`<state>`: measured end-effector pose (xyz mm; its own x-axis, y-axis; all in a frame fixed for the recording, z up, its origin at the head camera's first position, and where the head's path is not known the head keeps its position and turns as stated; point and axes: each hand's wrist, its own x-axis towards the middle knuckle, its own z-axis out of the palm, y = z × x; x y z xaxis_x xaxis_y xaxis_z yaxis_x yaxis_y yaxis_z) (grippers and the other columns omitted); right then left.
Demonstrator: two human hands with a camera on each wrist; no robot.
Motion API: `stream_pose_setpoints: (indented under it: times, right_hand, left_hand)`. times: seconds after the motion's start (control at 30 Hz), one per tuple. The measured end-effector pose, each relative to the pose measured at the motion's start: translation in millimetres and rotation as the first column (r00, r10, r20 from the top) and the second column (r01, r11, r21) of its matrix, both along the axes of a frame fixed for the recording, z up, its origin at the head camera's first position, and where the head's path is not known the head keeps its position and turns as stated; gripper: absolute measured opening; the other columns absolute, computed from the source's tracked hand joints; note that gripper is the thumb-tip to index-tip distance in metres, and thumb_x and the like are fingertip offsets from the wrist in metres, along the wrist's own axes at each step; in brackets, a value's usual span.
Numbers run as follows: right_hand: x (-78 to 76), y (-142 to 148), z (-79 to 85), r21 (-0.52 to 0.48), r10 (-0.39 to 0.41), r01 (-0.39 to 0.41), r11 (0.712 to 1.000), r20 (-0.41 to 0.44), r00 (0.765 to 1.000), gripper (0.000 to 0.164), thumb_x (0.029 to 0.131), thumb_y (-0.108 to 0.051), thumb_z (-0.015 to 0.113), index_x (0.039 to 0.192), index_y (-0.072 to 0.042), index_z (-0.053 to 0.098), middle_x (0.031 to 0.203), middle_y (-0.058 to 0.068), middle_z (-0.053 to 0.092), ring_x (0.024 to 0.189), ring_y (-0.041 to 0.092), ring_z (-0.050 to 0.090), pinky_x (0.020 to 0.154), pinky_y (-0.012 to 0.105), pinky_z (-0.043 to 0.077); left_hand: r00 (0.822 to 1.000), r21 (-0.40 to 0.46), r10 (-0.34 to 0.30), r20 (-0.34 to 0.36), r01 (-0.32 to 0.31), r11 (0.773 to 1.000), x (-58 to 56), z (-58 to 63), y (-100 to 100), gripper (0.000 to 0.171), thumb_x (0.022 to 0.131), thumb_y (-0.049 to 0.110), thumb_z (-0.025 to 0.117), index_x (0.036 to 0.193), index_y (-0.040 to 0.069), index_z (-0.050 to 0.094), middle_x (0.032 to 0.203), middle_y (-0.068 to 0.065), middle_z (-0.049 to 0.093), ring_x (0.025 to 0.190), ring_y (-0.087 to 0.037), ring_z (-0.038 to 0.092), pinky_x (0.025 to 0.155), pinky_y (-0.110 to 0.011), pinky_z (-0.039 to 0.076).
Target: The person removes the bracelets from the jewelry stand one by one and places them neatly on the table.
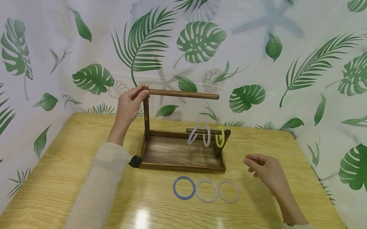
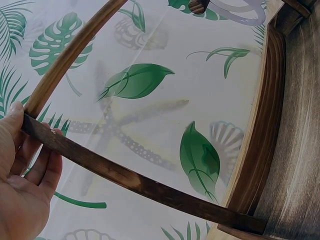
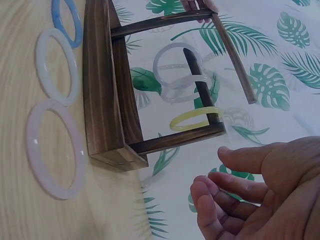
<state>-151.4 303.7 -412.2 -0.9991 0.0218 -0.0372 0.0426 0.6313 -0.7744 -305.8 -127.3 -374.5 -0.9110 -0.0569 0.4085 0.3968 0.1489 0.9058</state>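
Six rings (image 1: 183,198), one wooden rack (image 1: 181,168), two rods (image 1: 185,94)

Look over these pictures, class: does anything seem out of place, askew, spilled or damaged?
The leftmost pale lavender ring on the short lower wooden peg looks mildly askew: it hangs slanted, its bottom towards the left, while the yellow ring hangs nearly upright. I see no spill or damage.

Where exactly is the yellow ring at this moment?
In the head view, the yellow ring hangs on the lower rod near its right end, beside the short post, with two pale rings to its left.
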Motion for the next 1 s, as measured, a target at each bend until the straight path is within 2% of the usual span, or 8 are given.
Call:
stream_pose_setpoints:
  times: [0.17, 0.47, 0.63, 1.0]
  right_hand:
    - [-7.4, 1.9, 7.8, 0.017, 0.033, -0.033, 0.999, -0.033, 0.999, 0.049, 0.105, -0.033, 0.063, 0.135, 0.006, 0.064, 0.119, 0.022, 0.072, 0.088, 0.018, 0.068, 0.073, 0.027, 0.058]
    - [-17.2, 3.7, 18.3, 0.011, 0.053, -0.052, 0.999, -0.071, 0.996, 0.049, 0.106, -0.034, 0.062, 0.136, 0.005, 0.064, 0.119, 0.022, 0.071, 0.088, 0.009, 0.067, 0.078, 0.026, 0.058]
    - [-22.1, 3.8, 21.9, -0.005, 0.060, -0.060, 0.998, -0.077, 0.995, 0.051, 0.106, -0.036, 0.062, 0.137, 0.004, 0.063, 0.118, 0.020, 0.072, 0.089, 0.008, 0.066, 0.078, 0.024, 0.057]
    - [-34.0, 0.6, 26.1, -0.046, 0.072, -0.076, 0.996, -0.081, 0.994, 0.053, 0.105, -0.038, 0.062, 0.141, 0.000, 0.061, 0.127, 0.023, 0.068, 0.092, 0.005, 0.066, 0.080, 0.022, 0.057]
  left_hand:
    - [1.000, -0.004, 0.006, 0.008, -0.006, 1.000, 0.0, 0.6, 0.8, 0.040, 0.105, 0.027, 0.065, 0.134, 0.000, 0.068, 0.124, -0.019, 0.071, 0.114, -0.024, 0.069, 0.102, -0.031, 0.051]
    - [1.000, 0.026, -0.006, 0.009, 0.005, 1.000, -0.4, 2.3, 3.2, 0.039, 0.104, 0.025, 0.066, 0.133, 0.000, 0.069, 0.121, -0.019, 0.073, 0.106, -0.015, 0.071, 0.099, -0.029, 0.053]
    - [1.000, 0.012, -0.002, 0.005, 0.002, 1.000, -1.1, 1.8, 2.3, 0.039, 0.104, 0.027, 0.066, 0.133, 0.001, 0.069, 0.121, -0.019, 0.073, 0.108, -0.018, 0.071, 0.100, -0.030, 0.053]
    - [1.000, 0.012, 0.001, -0.006, -0.001, 1.000, -0.6, -0.4, 0.2, 0.039, 0.105, 0.026, 0.065, 0.133, -0.001, 0.068, 0.122, -0.019, 0.072, 0.110, -0.021, 0.070, 0.099, -0.030, 0.053]
